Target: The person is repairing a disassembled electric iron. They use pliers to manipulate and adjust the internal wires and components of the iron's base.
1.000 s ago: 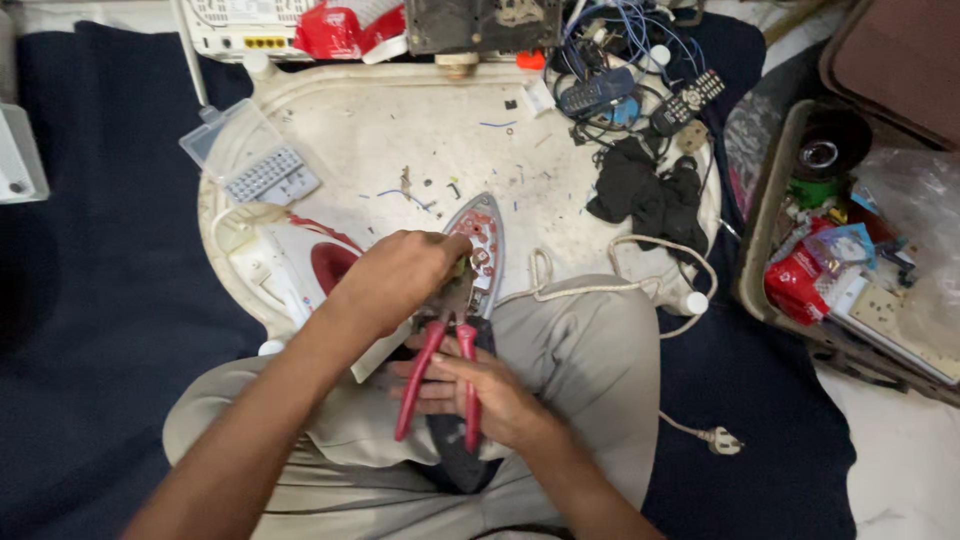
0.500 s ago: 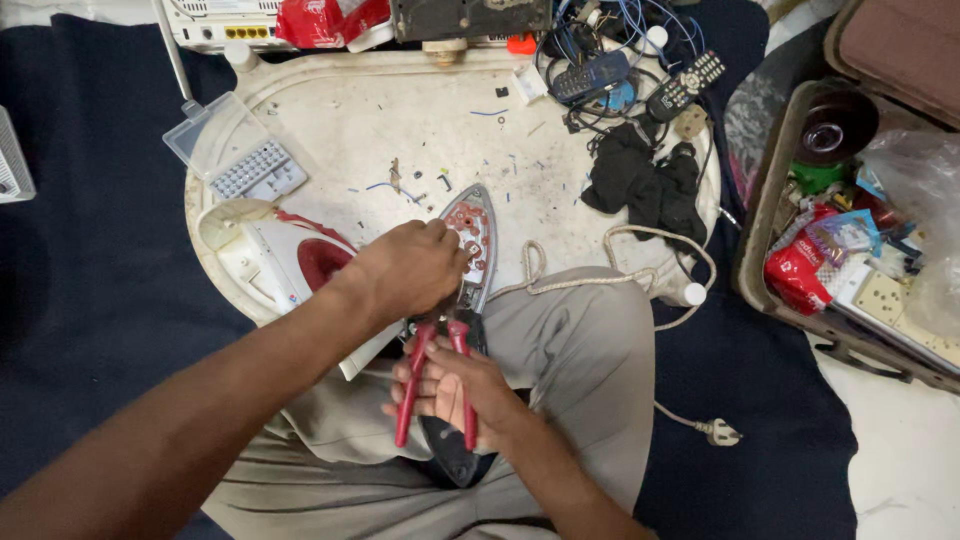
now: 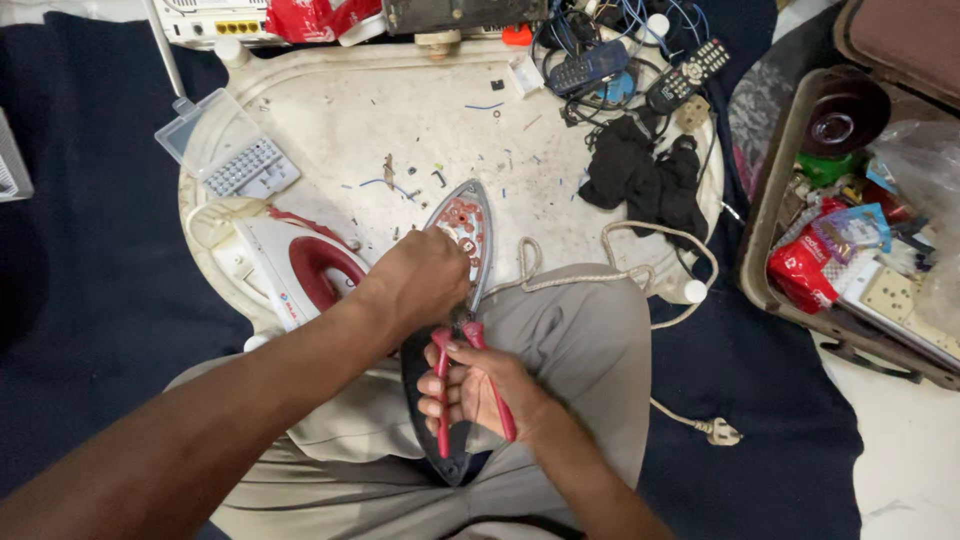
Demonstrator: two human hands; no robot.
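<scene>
Pliers [image 3: 470, 385] with red handles are sitting in the right hand [image 3: 478, 388], whose fingers are curling round the handles and squeezing them, low over the lap. Their nose is meeting the rear of the iron soleplate [image 3: 462, 235], which is lying across the knees and the near edge of the white tray [image 3: 600, 110]. The left hand [image 3: 420, 280] is pressing down on it, fingers pressed together. Beside it the iron's red-and-white housing [image 3: 290, 270] is lying; beyond are a clear parts box [image 3: 225, 150] and remotes [image 3: 640, 70].
</scene>
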